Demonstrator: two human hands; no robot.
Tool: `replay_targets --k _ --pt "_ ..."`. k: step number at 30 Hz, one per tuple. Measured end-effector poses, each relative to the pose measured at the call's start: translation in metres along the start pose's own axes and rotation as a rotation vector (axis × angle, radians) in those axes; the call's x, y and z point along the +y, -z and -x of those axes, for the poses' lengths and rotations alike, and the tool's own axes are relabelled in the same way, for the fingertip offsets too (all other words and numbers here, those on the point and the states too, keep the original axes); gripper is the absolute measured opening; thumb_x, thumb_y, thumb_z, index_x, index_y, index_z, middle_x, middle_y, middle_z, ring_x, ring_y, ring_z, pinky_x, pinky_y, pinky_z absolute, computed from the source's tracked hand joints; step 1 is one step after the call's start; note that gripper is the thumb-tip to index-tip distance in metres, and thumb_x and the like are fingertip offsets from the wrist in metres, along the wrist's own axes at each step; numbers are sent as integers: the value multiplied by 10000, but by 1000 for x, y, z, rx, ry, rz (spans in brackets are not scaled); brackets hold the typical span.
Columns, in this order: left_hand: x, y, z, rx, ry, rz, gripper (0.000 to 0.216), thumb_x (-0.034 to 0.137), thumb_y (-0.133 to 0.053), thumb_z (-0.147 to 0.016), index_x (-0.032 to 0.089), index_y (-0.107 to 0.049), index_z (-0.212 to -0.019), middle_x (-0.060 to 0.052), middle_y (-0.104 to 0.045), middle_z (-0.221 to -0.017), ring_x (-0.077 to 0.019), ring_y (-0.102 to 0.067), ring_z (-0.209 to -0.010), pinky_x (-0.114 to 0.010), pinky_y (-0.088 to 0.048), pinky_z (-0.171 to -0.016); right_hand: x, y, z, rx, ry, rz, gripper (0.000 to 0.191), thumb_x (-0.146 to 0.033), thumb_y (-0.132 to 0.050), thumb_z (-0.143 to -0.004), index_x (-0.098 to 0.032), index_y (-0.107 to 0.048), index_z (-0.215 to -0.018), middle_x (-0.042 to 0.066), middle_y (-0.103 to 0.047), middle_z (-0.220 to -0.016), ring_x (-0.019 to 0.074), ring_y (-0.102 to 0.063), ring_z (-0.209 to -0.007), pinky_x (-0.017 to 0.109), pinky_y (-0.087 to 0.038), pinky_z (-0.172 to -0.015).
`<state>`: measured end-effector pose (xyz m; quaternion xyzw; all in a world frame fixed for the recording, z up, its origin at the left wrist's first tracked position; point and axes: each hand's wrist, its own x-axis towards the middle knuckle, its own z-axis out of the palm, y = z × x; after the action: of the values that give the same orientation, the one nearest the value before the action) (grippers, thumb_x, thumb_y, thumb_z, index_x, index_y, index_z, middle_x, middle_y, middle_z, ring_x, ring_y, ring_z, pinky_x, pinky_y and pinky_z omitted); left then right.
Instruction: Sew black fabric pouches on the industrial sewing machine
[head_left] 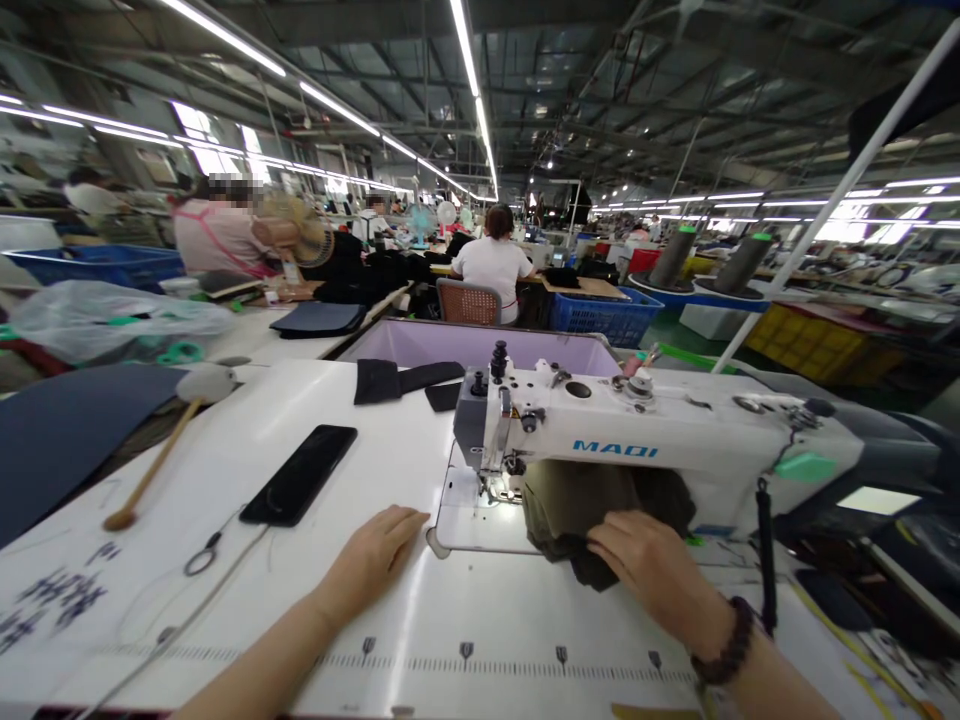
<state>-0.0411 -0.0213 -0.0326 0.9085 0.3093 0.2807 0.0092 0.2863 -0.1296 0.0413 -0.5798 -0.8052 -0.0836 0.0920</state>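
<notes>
A white sewing machine (660, 432) stands on the white table (420, 640) in front of me. Dark olive fabric (577, 510) is bunched under its arm, just right of the needle (501, 478). My right hand (649, 565), with a bead bracelet on the wrist, lies on the near edge of that fabric, fingers curled down onto it. My left hand (375, 555) rests flat on the table by the left corner of the needle plate (469, 515), fingers together and holding nothing.
A black phone (300, 473) lies left of the machine, with a wooden-handled tool (161, 450) and dark cloth (60, 430) further left. Black fabric pieces (405, 380) lie behind. Other people sit at tables ahead; blue crates (600, 315) stand beyond.
</notes>
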Motion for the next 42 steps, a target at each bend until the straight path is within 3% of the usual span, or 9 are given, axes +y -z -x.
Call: replay_targets --k 5,10,13,16,23,30,34,38,42 --pt "28 6 -9 -6 -96 111 299 138 -316 -884 158 -505 -1115 -89 -590 -997 -172 -561 -897 -326 -497 -794 -42 -2 35 -19 30 -237 148 -86 -495 -785 -209 -560 -733 0 -558 -675 154 -524 -610 267 -374 -556" --pt "84 13 -35 -219 -258 317 585 196 -640 -720 147 -385 -1245 -130 -442 -1245 -236 -418 -1138 -381 -393 -959 -84 -13 31 -60 70 -451 140 -78 -513 -770 -200 -553 -714 -14 -574 -673 142 -533 -647 263 -400 -698" --pt "96 11 -43 -316 -331 469 354 78 -549 -724 139 -533 -1072 -99 -516 -1172 -192 -472 -1088 -311 -404 -946 -102 -13 22 -104 121 -671 134 -107 -518 -784 -199 -564 -697 -29 -589 -674 124 -548 -691 243 -379 -795" --pt "83 14 -33 -399 -350 508 246 17 -425 -757 157 -606 -848 -49 -612 -997 -150 -556 -944 -272 -440 -881 -109 -7 19 -157 71 -838 73 -203 -549 -798 -212 -597 -745 -25 -612 -732 120 -560 -740 194 -406 -709" --pt "14 48 28 -500 48 376 317 35 -438 -705 165 -621 -929 -63 -548 -1160 -205 -497 -1078 -394 -341 -987 -92 -27 33 -217 -92 -716 311 -150 -364 -847 -180 -536 -1104 67 -561 -1118 157 -489 -1056 283 -361 -939" --pt "2 66 44 -380 493 628 277 253 -428 -841 197 -587 -1062 -34 -608 -1057 -191 -559 -981 -319 -431 -894 -95 -35 23 -312 17 -751 507 -118 -426 -764 -208 -405 -1262 45 -399 -1310 177 -339 -1205 394 -196 -1043" --pt "5 62 38 -323 493 686 251 210 -447 -822 178 -598 -1020 -40 -611 -1020 -184 -567 -943 -292 -445 -858 -97 -36 1 -166 -109 -846 265 -255 -480 -812 -214 -564 -1060 57 -533 -1176 200 -450 -1116 358 -343 -966" --pt "6 46 39 -185 488 607 193 171 -447 -796 162 -631 -852 -44 -616 -899 -175 -588 -821 -279 -484 -751 -99 -53 -25 57 -385 -879 221 -349 -443 -844 -198 -603 -856 39 -640 -834 180 -594 -784 269 -479 -707" --pt "4 33 45 -52 607 576 357 152 -475 -769 181 -504 -1123 -47 -609 -945 -183 -584 -875 -318 -475 -794 -102 -65 -39 150 -526 -836 323 -386 -463 -824 -171 -518 -1060 32 -621 -764 172 -579 -630 277 -482 -604"
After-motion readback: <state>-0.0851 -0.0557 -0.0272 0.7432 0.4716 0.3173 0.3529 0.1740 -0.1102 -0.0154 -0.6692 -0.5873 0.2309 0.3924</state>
